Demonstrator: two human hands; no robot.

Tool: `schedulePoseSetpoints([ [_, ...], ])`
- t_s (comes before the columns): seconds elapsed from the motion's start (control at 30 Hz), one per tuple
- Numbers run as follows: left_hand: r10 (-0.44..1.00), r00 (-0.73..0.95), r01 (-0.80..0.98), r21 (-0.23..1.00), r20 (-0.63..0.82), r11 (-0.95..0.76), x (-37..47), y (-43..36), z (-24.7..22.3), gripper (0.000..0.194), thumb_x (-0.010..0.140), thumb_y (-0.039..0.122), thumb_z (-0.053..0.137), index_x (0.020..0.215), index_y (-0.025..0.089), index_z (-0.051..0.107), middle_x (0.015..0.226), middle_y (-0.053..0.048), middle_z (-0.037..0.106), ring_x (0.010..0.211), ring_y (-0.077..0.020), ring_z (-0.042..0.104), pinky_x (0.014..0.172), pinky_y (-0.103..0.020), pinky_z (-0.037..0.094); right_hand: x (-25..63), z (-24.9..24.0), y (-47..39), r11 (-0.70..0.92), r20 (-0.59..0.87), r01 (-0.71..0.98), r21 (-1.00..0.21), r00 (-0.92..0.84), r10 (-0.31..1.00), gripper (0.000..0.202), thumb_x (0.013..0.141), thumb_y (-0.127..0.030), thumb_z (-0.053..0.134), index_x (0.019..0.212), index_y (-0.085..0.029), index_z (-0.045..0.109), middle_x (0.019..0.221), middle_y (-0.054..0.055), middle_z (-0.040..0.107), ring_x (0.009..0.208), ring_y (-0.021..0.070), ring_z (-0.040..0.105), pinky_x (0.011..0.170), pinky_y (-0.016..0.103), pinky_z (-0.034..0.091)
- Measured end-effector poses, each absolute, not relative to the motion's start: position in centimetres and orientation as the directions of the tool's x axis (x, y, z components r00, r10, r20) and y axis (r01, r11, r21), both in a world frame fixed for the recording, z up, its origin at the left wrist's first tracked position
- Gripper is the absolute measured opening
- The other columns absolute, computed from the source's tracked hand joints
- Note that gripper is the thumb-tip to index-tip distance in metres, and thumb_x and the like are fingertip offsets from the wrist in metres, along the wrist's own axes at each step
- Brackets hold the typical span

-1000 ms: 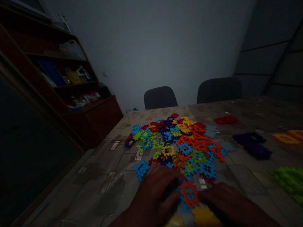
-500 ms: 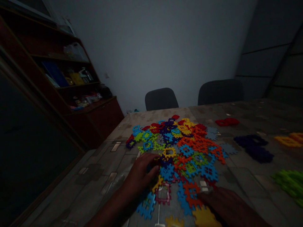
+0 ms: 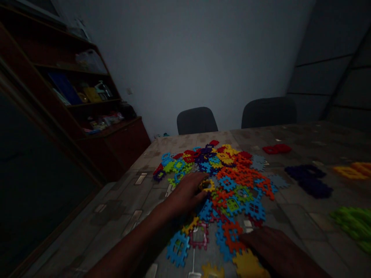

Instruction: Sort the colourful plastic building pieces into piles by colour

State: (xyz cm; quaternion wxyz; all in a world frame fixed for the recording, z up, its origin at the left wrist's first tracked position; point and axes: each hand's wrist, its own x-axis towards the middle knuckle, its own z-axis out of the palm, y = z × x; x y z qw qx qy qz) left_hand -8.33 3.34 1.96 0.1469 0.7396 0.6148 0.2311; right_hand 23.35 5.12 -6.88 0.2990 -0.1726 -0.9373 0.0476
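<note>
My left hand (image 3: 189, 193) reaches over the left side of a loose pile of toothed plastic tiles, its thumb and fingers curved around a yellow frame tile (image 3: 208, 185). Low on the right, my right hand (image 3: 266, 243) lies with fingers extended beside an orange window tile (image 3: 233, 235) and a solid yellow tile (image 3: 249, 265). Dim light hides whether its fingertips touch them. Between the hands lie a pink frame tile (image 3: 199, 235) and a blue window tile (image 3: 178, 249).
Sorted on the right are red tiles (image 3: 276, 149), dark purple tiles (image 3: 309, 180), yellow-orange tiles (image 3: 350, 172) and green tiles (image 3: 353, 224). Two chairs, one at the middle (image 3: 197, 120), stand behind the table (image 3: 116, 227). A shelf unit (image 3: 116, 143) is at left.
My left hand has moved forward and right, from beside the purple and blue tiles to the yellow frame tile. My right hand has barely moved.
</note>
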Motion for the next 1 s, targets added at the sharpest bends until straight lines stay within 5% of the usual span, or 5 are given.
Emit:
schedulePoseSetpoints([
  [0.43, 0.981, 0.166, 0.82, 0.539, 0.099, -0.193, -9.1, 5.0, 1.5, 0.056, 0.087, 0.018, 0.076, 0.142, 0.021, 0.065, 0.132, -0.01, 0.075, 0.118, -0.0284, 0.071, 0.104, -0.038, 0.054, 22.8, -8.9, 5.4, 0.947, 0.5, 0.304, -0.106, -0.807, 0.316, 0.065, 0.071, -0.002, 0.071, 0.131, -0.025, 0.061, 0.114, 0.008, 0.081, 0.097, 0.0288, 0.078, 0.084, 0.037, 0.061],
  [0.6, 0.983, 0.104, 0.801, 0.574, 0.149, -0.172, -10.8, 5.2, 1.1, 0.051, 0.091, 0.017, 0.068, 0.141, 0.02, 0.064, 0.134, -0.01, 0.074, 0.116, -0.0258, 0.072, 0.103, -0.038, 0.055, 22.6, -10.8, 6.3, 0.972, 0.653, 0.235, 0.004, -0.737, 0.175, 0.048, 0.079, -0.008, 0.073, 0.124, -0.025, 0.066, 0.097, 0.005, 0.081, 0.078, 0.0247, 0.076, 0.071, 0.033, 0.059],
  [0.83, 0.981, 0.112, 0.823, 0.539, 0.156, -0.179, -11.1, 1.7, 1.9, 0.034, 0.094, 0.024, 0.066, 0.128, 0.018, 0.071, 0.129, -0.013, 0.075, 0.12, -0.0307, 0.069, 0.106, -0.043, 0.052, 22.7, -11.4, 6.7, 0.979, 0.645, 0.203, 0.001, -0.748, 0.155, 0.03, 0.091, -0.02, 0.071, 0.12, -0.025, 0.066, 0.088, 0.003, 0.078, 0.073, 0.0225, 0.072, 0.071, 0.032, 0.055],
  [0.93, 0.98, 0.15, 0.839, 0.508, 0.128, -0.195, -9.4, -2.0, 2.0, 0.027, 0.092, 0.029, 0.074, 0.118, 0.021, 0.075, 0.111, -0.009, 0.077, 0.104, -0.0294, 0.071, 0.095, -0.042, 0.055, 22.8, -10.7, 6.4, 0.973, 0.586, 0.23, -0.019, -0.786, 0.197, 0.028, 0.096, -0.014, 0.064, 0.121, -0.025, 0.066, 0.088, 0.003, 0.076, 0.075, 0.0217, 0.071, 0.074, 0.033, 0.054],
  [1.0, 0.985, 0.128, 0.872, 0.46, 0.112, -0.166, -8.5, -4.3, 1.5, 0.038, 0.087, 0.031, 0.082, 0.124, 0.025, 0.073, 0.126, -0.009, 0.074, 0.115, -0.0326, 0.067, 0.1, -0.045, 0.054, 22.8, -9.9, 6.3, 0.969, 0.556, 0.245, -0.015, -0.803, 0.212, 0.03, 0.096, -0.008, 0.059, 0.121, -0.024, 0.067, 0.09, 0.003, 0.076, 0.077, 0.0216, 0.072, 0.077, 0.034, 0.054],
])
